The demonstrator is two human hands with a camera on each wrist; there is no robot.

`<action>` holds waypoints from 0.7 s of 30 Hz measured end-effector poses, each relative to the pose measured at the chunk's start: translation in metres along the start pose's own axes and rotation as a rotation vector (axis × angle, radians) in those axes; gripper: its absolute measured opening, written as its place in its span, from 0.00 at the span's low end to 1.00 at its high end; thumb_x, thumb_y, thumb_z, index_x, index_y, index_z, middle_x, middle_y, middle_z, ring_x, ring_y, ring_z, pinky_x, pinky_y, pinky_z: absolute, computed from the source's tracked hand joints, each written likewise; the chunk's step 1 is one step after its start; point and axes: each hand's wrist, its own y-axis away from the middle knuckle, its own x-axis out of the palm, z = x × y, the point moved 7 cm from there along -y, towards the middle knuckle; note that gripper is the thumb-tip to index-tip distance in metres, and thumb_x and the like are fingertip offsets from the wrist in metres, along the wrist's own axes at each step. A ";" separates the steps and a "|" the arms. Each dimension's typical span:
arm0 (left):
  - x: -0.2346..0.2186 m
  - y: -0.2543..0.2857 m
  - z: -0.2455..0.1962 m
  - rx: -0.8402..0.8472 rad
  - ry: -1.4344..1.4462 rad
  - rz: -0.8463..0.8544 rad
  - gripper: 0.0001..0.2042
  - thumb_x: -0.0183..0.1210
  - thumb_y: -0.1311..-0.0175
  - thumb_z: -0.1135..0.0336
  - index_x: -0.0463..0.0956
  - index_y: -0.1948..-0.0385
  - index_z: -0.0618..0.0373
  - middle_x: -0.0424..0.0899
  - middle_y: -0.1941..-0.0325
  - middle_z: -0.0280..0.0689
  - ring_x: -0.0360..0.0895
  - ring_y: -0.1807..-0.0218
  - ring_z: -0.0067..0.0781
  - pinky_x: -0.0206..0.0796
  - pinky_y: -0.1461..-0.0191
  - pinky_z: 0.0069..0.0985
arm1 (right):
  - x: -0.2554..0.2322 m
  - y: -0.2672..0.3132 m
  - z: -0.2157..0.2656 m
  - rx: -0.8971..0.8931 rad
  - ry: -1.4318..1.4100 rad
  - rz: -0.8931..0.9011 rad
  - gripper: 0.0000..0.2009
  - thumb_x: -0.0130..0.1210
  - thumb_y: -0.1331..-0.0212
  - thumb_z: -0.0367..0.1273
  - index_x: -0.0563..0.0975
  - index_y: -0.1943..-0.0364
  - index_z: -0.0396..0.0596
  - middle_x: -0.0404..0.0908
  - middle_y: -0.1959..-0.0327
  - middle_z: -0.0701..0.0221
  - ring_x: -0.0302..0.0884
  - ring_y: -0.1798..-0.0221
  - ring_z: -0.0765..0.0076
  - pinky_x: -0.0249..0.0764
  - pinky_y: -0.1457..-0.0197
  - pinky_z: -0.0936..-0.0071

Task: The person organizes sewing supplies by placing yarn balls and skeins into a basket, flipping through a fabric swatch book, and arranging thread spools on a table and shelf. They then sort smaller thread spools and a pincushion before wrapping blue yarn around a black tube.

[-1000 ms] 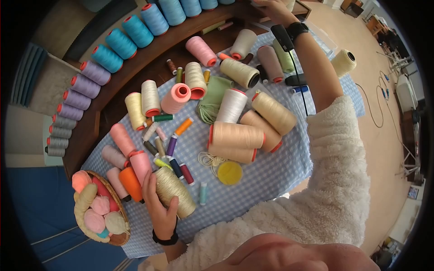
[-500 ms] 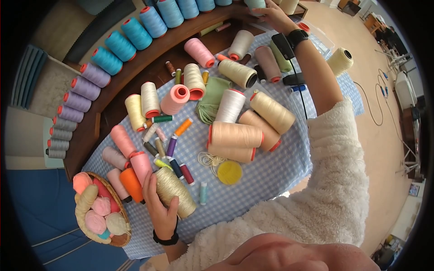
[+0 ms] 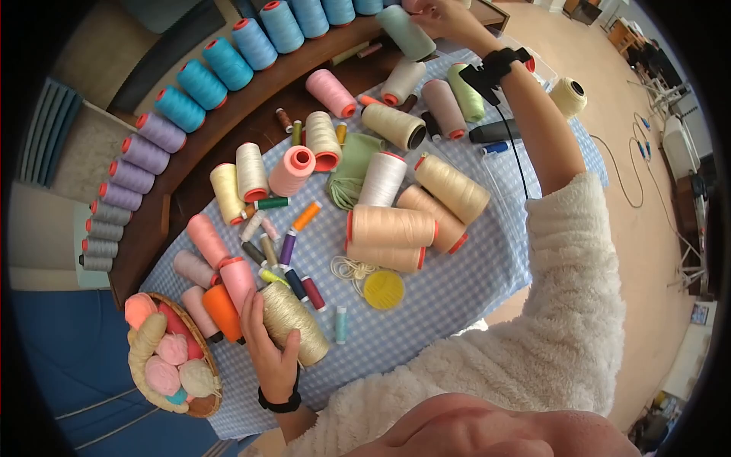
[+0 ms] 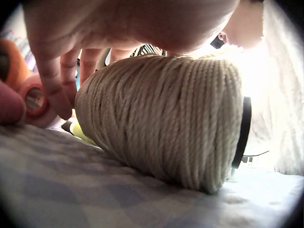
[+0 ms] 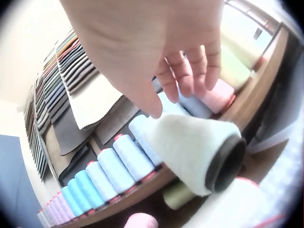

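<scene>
My left hand rests along a large cone of gold-cream thread lying on the checked cloth. In the left wrist view the palm lies over this cone, its fingers reaching down past the narrow end. At the top of the head view, my right hand pinches a pale green thread cone near its narrow end. That cone tilts at the shelf edge, its dark hollow base facing outward in the right wrist view. Pink cones and an orange cone lie beside the left hand.
A curved wooden shelf bears rows of blue, purple and grey cones. The blue-checked cloth carries peach, white and cream cones, small spools, a yellow round container and green fabric. A yarn basket stands at left.
My right hand has brought the pale green cone leftward and down to the shelf's near edge, tilting it. The left hand stays in place on the gold-cream cone.
</scene>
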 end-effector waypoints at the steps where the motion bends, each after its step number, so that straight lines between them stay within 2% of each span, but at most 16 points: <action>1: 0.000 0.000 0.000 0.002 -0.003 0.000 0.35 0.60 0.39 0.59 0.60 0.29 0.62 0.62 0.27 0.53 0.59 0.26 0.57 0.51 0.23 0.48 | 0.016 0.001 -0.005 0.000 -0.019 0.071 0.28 0.64 0.38 0.42 0.72 0.41 0.38 0.79 0.48 0.58 0.75 0.43 0.63 0.74 0.40 0.66; 2: 0.000 0.000 0.000 0.003 -0.005 -0.002 0.35 0.60 0.39 0.59 0.60 0.29 0.62 0.62 0.27 0.53 0.59 0.26 0.57 0.51 0.23 0.48 | 0.034 0.002 -0.012 -0.002 -0.038 0.142 0.28 0.63 0.37 0.46 0.73 0.41 0.38 0.78 0.46 0.56 0.73 0.37 0.61 0.72 0.35 0.65; 3: 0.000 0.000 0.000 0.003 -0.004 -0.001 0.35 0.60 0.39 0.58 0.60 0.29 0.62 0.62 0.27 0.53 0.59 0.26 0.57 0.51 0.23 0.48 | 0.050 0.007 -0.018 -0.039 -0.133 0.145 0.27 0.64 0.39 0.51 0.79 0.45 0.46 0.82 0.53 0.60 0.78 0.45 0.62 0.74 0.42 0.67; 4: -0.001 0.000 0.001 0.002 -0.004 -0.002 0.35 0.60 0.39 0.58 0.60 0.29 0.62 0.62 0.27 0.53 0.59 0.26 0.57 0.51 0.23 0.48 | 0.048 0.014 0.004 -0.351 0.005 -0.050 0.31 0.65 0.42 0.53 0.78 0.44 0.44 0.82 0.52 0.60 0.80 0.48 0.54 0.75 0.41 0.63; 6: 0.000 0.001 0.001 -0.002 -0.002 -0.002 0.36 0.60 0.38 0.58 0.60 0.29 0.62 0.62 0.27 0.53 0.59 0.26 0.57 0.51 0.23 0.48 | 0.049 0.026 0.025 -0.199 0.199 -0.090 0.31 0.66 0.46 0.52 0.77 0.44 0.44 0.82 0.50 0.58 0.80 0.48 0.48 0.74 0.40 0.60; 9: 0.000 0.000 0.000 0.001 0.003 0.008 0.36 0.60 0.38 0.58 0.59 0.29 0.62 0.62 0.27 0.53 0.59 0.26 0.58 0.51 0.23 0.48 | 0.072 0.029 0.040 -0.095 0.297 0.155 0.30 0.65 0.50 0.45 0.75 0.44 0.44 0.83 0.50 0.52 0.80 0.46 0.46 0.75 0.40 0.56; 12: -0.001 0.001 0.001 0.000 0.004 0.002 0.36 0.60 0.38 0.57 0.59 0.29 0.62 0.61 0.26 0.53 0.59 0.25 0.58 0.51 0.23 0.48 | 0.067 0.029 0.045 -0.126 0.158 0.041 0.30 0.67 0.50 0.44 0.75 0.43 0.44 0.83 0.52 0.51 0.81 0.48 0.44 0.76 0.41 0.57; 14: -0.001 0.000 0.001 0.000 0.002 0.006 0.36 0.60 0.38 0.57 0.59 0.29 0.62 0.61 0.26 0.53 0.59 0.25 0.58 0.51 0.23 0.48 | 0.053 0.026 0.033 -0.177 -0.268 -0.121 0.28 0.66 0.43 0.41 0.73 0.41 0.42 0.84 0.52 0.54 0.83 0.49 0.57 0.75 0.42 0.63; 16: 0.000 0.000 0.002 0.005 -0.002 0.004 0.36 0.60 0.38 0.57 0.59 0.29 0.62 0.61 0.26 0.53 0.58 0.25 0.58 0.50 0.23 0.48 | 0.027 0.024 0.020 -0.223 -0.397 -0.412 0.26 0.63 0.38 0.40 0.73 0.39 0.41 0.84 0.49 0.56 0.82 0.48 0.62 0.75 0.42 0.66; 17: 0.000 0.001 0.002 0.008 -0.003 0.003 0.36 0.60 0.38 0.57 0.59 0.29 0.62 0.61 0.26 0.53 0.58 0.25 0.58 0.50 0.23 0.48 | 0.010 0.026 0.017 -0.231 -0.380 -0.618 0.28 0.66 0.39 0.33 0.67 0.38 0.37 0.78 0.48 0.59 0.78 0.47 0.63 0.76 0.45 0.68; 18: 0.001 0.001 0.002 0.008 -0.007 0.005 0.36 0.60 0.38 0.57 0.59 0.29 0.62 0.61 0.26 0.53 0.58 0.25 0.58 0.50 0.23 0.48 | 0.011 0.018 -0.003 -0.075 -0.692 -0.498 0.30 0.65 0.38 0.32 0.63 0.36 0.38 0.76 0.43 0.56 0.77 0.42 0.61 0.74 0.39 0.67; 20: 0.000 0.001 0.001 0.006 -0.017 0.003 0.36 0.60 0.38 0.57 0.59 0.29 0.62 0.61 0.26 0.53 0.58 0.25 0.58 0.50 0.23 0.48 | -0.004 0.019 -0.023 -0.114 -0.707 -0.675 0.32 0.66 0.41 0.32 0.62 0.36 0.37 0.76 0.44 0.56 0.77 0.43 0.59 0.73 0.39 0.66; 21: -0.001 0.001 0.001 0.000 -0.012 0.002 0.36 0.60 0.38 0.57 0.59 0.29 0.62 0.61 0.26 0.53 0.58 0.25 0.58 0.50 0.23 0.48 | -0.002 0.014 -0.044 -0.043 -0.599 -0.668 0.32 0.67 0.42 0.32 0.63 0.37 0.37 0.77 0.44 0.54 0.77 0.43 0.57 0.73 0.39 0.65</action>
